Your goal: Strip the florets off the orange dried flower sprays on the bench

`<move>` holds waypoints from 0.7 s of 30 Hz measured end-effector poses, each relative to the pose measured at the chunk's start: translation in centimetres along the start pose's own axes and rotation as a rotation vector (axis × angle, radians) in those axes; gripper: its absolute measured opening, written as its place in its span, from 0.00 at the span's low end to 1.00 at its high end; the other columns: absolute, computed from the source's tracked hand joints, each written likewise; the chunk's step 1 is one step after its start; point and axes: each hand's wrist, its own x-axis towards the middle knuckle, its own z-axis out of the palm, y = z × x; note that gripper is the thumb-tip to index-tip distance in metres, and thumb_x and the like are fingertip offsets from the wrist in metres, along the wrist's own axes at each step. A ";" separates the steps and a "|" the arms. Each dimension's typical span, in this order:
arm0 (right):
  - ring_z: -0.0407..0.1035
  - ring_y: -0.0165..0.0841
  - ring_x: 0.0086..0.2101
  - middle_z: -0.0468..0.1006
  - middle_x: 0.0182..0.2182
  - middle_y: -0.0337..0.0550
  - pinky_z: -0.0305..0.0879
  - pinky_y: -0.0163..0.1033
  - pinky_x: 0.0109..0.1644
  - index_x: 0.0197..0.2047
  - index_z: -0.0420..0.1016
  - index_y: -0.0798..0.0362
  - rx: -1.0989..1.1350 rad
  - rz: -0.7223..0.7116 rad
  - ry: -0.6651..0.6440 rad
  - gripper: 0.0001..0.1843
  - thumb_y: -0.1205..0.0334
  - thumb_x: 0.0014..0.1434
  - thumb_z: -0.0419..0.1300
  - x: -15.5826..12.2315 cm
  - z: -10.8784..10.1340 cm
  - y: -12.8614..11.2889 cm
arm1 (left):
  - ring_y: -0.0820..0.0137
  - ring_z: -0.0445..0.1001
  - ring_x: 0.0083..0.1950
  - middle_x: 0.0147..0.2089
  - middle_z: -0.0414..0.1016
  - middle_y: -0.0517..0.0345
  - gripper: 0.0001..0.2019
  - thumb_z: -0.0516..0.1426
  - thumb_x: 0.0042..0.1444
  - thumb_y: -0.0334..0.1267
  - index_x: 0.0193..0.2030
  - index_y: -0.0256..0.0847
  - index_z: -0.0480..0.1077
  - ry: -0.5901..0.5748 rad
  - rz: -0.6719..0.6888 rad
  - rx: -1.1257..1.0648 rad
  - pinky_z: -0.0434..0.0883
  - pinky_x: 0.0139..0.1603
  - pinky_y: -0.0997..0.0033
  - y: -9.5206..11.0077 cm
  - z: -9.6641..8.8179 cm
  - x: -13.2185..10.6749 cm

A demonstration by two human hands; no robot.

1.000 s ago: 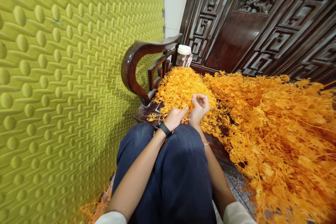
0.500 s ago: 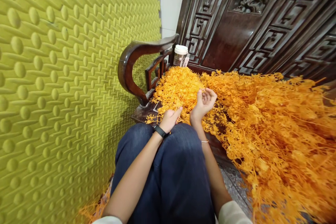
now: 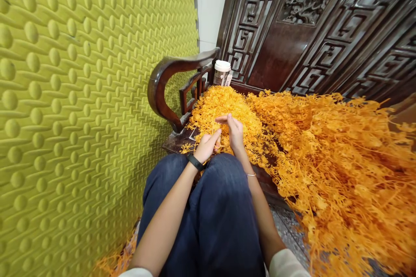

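Note:
My left hand (image 3: 205, 146), with a dark band at the wrist, is closed with the thumb laid along the top. Thin stems of an orange plastic flower sprig (image 3: 186, 149) show at its left and by its fingertips; the gripped part is hidden. Just above and to the right, my right hand (image 3: 235, 133) has its fingers stretched leftward over the left hand's thumb tip, and I see nothing held in it. Behind both hands lies a heap of small orange plastic flower pieces (image 3: 224, 101) on the dark wooden bench (image 3: 172, 140).
A large pile of orange plastic flower stems (image 3: 341, 160) covers the right side and hangs over the bench front. A white-lidded jar (image 3: 222, 72) stands by the curved armrest (image 3: 156, 86). Yellow-green textured foam matting (image 3: 81, 95) rises on the left. More orange strands (image 3: 118, 255) lie low left.
My right hand has come left and slightly down from over the heap to my left hand, its curled fingers now stretched out. My left hand has shifted slightly left.

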 end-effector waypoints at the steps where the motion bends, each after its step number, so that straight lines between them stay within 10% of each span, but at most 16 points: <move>1: 0.70 0.31 0.32 0.76 0.27 0.41 0.65 0.39 0.42 0.30 0.77 0.53 0.019 0.046 -0.051 0.22 0.45 0.58 0.51 0.0 0.0 0.1 | 0.80 0.53 0.13 0.10 0.54 0.65 0.26 0.50 0.53 0.56 0.13 0.39 0.55 0.007 0.003 -0.003 0.52 0.17 0.77 0.0 0.0 0.1; 13: 0.70 0.29 0.31 0.75 0.25 0.36 0.64 0.36 0.43 0.32 0.78 0.49 0.266 0.293 -0.299 0.17 0.46 0.44 0.65 -0.3 -0.2 0.3 | 0.80 0.53 0.13 0.10 0.55 0.66 0.25 0.49 0.56 0.50 0.12 0.39 0.58 0.085 0.043 -0.059 0.52 0.18 0.76 -0.7 -0.5 0.5; 21: 0.67 0.28 0.29 0.73 0.25 0.35 0.64 0.35 0.40 0.30 0.76 0.50 0.336 0.376 -0.218 0.12 0.57 0.40 0.68 -0.4 0.1 -0.6 | 0.80 0.54 0.13 0.10 0.55 0.65 0.25 0.49 0.56 0.51 0.12 0.39 0.58 0.060 0.058 -0.018 0.53 0.18 0.76 -0.8 -0.5 0.5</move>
